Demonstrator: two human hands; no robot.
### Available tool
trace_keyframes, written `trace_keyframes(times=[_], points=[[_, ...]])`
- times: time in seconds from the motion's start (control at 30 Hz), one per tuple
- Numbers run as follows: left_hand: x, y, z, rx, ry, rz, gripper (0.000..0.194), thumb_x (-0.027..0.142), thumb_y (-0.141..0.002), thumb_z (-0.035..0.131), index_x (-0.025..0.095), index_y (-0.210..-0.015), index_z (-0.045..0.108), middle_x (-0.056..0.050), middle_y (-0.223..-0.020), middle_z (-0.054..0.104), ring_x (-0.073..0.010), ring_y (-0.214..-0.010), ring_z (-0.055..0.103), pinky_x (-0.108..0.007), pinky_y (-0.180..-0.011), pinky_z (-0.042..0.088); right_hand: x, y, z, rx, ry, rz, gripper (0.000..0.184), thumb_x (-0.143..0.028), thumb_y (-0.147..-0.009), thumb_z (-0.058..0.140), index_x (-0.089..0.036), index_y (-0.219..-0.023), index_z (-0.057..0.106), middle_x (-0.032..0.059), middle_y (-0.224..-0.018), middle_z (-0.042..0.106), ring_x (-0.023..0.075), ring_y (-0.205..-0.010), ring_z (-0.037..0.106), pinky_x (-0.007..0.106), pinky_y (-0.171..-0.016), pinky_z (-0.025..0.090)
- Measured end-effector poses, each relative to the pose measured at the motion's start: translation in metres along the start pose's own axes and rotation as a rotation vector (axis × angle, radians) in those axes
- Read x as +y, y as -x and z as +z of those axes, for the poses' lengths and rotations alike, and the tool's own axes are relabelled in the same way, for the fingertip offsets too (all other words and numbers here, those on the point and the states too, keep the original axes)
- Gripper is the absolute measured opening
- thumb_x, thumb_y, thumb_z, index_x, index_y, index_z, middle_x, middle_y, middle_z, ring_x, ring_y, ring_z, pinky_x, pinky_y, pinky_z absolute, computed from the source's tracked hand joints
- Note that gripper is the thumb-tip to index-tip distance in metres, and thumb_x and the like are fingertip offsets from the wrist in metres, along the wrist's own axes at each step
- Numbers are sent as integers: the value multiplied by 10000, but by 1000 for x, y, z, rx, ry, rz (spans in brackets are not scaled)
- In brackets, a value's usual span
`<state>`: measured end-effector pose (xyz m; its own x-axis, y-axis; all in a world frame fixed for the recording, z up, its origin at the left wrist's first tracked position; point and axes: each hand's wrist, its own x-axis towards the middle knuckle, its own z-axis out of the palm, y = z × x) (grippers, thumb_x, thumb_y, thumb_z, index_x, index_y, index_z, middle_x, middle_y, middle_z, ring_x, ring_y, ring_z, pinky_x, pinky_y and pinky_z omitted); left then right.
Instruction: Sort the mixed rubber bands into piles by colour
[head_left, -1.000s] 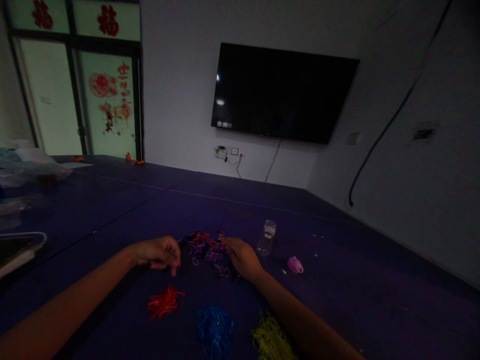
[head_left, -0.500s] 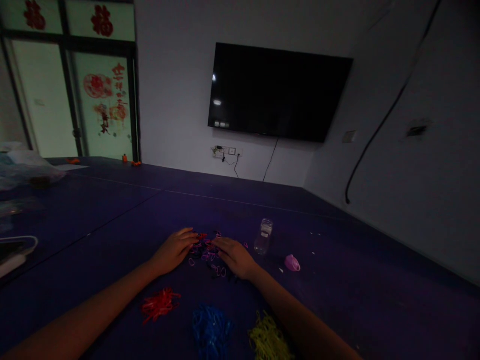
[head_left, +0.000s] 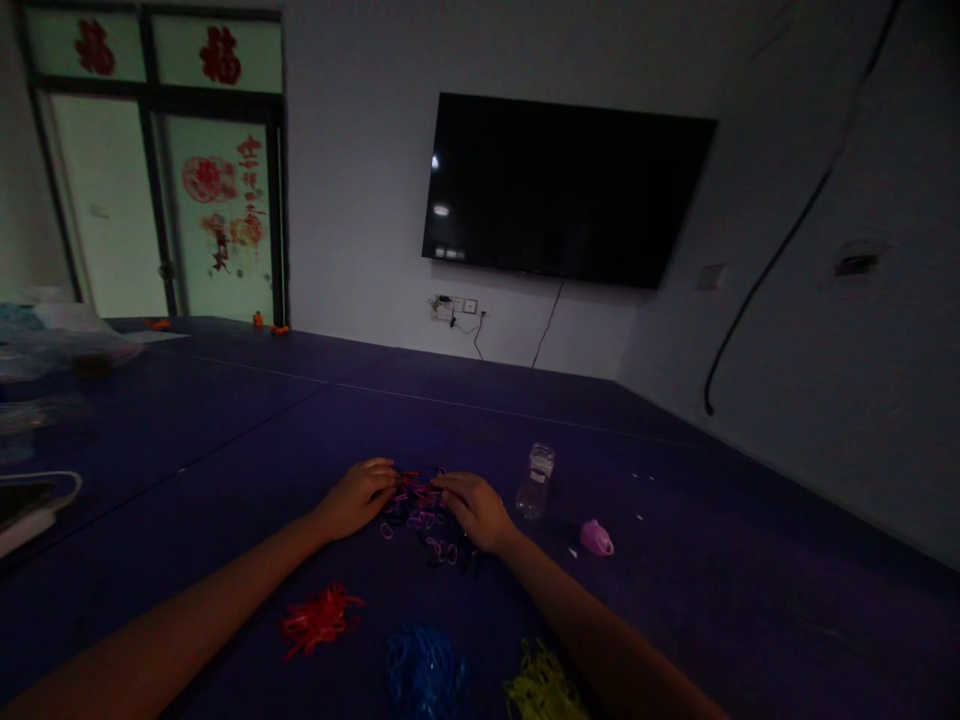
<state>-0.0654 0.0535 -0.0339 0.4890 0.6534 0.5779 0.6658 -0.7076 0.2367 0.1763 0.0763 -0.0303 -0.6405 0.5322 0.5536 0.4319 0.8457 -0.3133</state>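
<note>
A loose pile of small elastic bands (head_left: 424, 520), mixed purple, pink, red and dark, lies on the dark purple surface between my hands. My left hand (head_left: 361, 498) rests at the pile's left edge, fingers bent and a little apart, with no band plainly held. From the right, my right hand (head_left: 474, 510) reaches over the pile, its fingers stretched out and touching the bands. Closer to me are sorted heaps: red bands (head_left: 322, 620), blue bands (head_left: 426, 672) and yellow bands (head_left: 544, 685). What lies under my fingertips is hidden.
Right of my right hand a clear jar (head_left: 535, 482) stands uncapped near a small pink object (head_left: 596, 538). White scraps lie around there. At left are a device with a white cable (head_left: 41, 510) and plastic bags (head_left: 64, 335). A television (head_left: 566, 190) hangs on the wall.
My left fingers have drawn in and bent more at the pile's edge. My right hand stays over the bands. The whole view has shifted slightly.
</note>
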Motion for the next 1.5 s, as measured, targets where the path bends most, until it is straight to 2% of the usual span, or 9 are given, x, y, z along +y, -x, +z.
trace_keyframes(times=[0.2,0.43,0.63,0.8,0.97,1.4,1.5], points=[[-5,3,1,109,85,-112,243,221,-865,459,191,-967,677,-60,-982,700,-209,-1035,570,-410,-931,439,2,2,-4,36,17,50,311,-222,-879,397,-194,-1073,639,72,-1083,660,199,-1049,580,373,-916,435],[-5,4,-4,206,82,-280,244,270,-845,466,206,-889,697,-48,-931,708,-199,-949,610,-376,-887,467,-1,-1,-3,1,71,18,332,-176,-858,387,-198,-1083,630,67,-1114,645,188,-1070,562,367,-926,419],[-10,5,-4,182,-11,-327,203,223,-801,495,198,-810,696,-46,-888,703,-198,-872,630,-352,-845,476,-7,3,-3,8,167,58,300,-188,-867,398,-193,-1034,647,68,-1040,668,192,-979,591,339,-863,423],[-9,4,-5,215,-40,-260,174,183,-779,508,192,-785,682,-53,-931,684,-200,-896,613,-369,-847,471,-7,4,0,25,259,126,279,-204,-882,397,-187,-997,651,73,-972,676,195,-933,596,326,-846,410],[0,2,-6,144,-5,-153,215,84,-733,496,191,-779,676,-43,-838,680,-186,-859,604,-343,-820,474,-5,1,2,-3,285,96,271,-186,-879,399,-184,-979,651,70,-929,676,186,-910,597,303,-827,413],[-9,2,0,73,16,-124,338,15,-651,456,196,-786,708,-40,-837,703,-188,-874,611,-346,-826,485,-8,0,2,-26,327,79,242,-164,-871,405,-182,-897,645,61,-897,674,183,-876,597,281,-775,422],[-11,1,-1,72,52,-145,348,21,-681,445,196,-818,713,-42,-854,701,-180,-874,619,-340,-822,491,-9,0,2,-26,331,73,232,-165,-872,410,-179,-896,640,60,-894,673,182,-863,596,279,-767,419]])
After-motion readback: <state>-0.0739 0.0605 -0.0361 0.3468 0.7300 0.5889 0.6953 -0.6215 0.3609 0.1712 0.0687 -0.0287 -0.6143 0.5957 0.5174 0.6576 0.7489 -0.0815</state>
